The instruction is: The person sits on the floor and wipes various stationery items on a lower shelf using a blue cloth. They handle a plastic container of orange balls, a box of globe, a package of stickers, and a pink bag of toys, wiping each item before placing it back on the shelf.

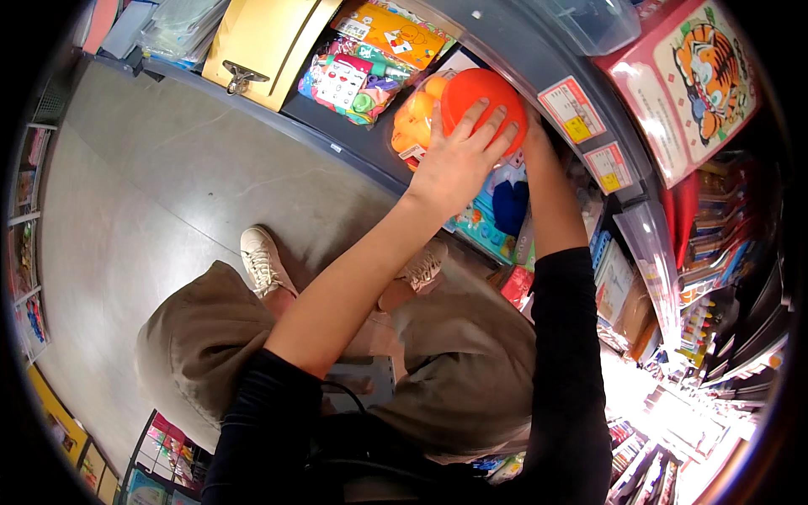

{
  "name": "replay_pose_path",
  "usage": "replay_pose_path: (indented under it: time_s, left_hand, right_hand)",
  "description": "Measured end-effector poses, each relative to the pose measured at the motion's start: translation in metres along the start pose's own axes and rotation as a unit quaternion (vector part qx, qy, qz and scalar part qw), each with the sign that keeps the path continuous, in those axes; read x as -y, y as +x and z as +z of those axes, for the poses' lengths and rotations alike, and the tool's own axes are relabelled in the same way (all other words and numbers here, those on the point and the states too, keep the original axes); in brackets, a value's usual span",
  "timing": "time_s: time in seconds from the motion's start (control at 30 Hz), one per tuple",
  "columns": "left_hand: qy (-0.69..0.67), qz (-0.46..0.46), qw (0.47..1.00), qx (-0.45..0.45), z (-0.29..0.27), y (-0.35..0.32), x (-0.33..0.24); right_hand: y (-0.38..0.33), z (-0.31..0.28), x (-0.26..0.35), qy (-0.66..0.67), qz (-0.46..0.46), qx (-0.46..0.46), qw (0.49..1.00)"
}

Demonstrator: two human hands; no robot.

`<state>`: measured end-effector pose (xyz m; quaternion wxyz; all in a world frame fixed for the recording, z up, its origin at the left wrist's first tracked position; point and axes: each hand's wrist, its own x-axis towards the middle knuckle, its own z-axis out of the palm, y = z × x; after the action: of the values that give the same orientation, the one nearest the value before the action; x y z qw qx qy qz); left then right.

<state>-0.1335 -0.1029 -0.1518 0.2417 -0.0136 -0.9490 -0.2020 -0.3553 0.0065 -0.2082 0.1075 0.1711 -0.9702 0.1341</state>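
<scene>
A clear tub with a round red lid stands tilted at the edge of the lower shelf. Rounded orange-yellow pieces show through its side. My left hand lies over the lid, its fingers bent across the top and gripping it. My right forearm reaches up to the tub's far right side. The lid and the shelf hide most of that hand, so its fingers do not show. Just left of the tub sits a bag of colourful small items. Blue and teal packages lie below my hands.
A dark upper shelf edge with price tags hangs close over my right arm. A yellow clipboard leans at the left of the shelf. A tiger-print package and hanging goods are at the right. Grey floor lies to the left.
</scene>
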Motion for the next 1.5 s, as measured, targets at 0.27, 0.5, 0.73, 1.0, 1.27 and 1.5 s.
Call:
replay_pose_path:
  time_s: [0.27,0.5,0.73,1.0,1.27,1.5]
  left_hand:
    - [-0.026,0.023,0.999,0.037,-0.003,-0.002,0.003]
    - [0.022,0.071,0.993,0.093,-0.036,-0.009,0.005]
    - [0.160,0.140,0.970,0.116,-0.049,-0.015,0.013]
    - [0.140,0.127,0.978,0.086,-0.039,-0.006,0.013]
    - [0.087,0.139,0.986,0.028,-0.023,0.000,0.023]
    - [0.046,0.141,0.989,0.017,-0.018,0.006,0.032]
  right_hand:
    - [-0.079,-0.069,-0.065,-0.095,-0.050,0.080,0.991]
    - [-0.223,-0.107,-0.081,-0.237,0.161,0.187,0.940]
    - [-0.276,-0.101,-0.080,-0.106,0.281,0.121,0.946]
    - [-0.209,-0.135,-0.048,0.076,-0.029,-0.144,0.986]
    - [-0.057,-0.116,0.020,0.058,0.114,0.162,0.978]
    - [-0.043,-0.080,-0.005,0.224,-0.005,-0.020,0.974]
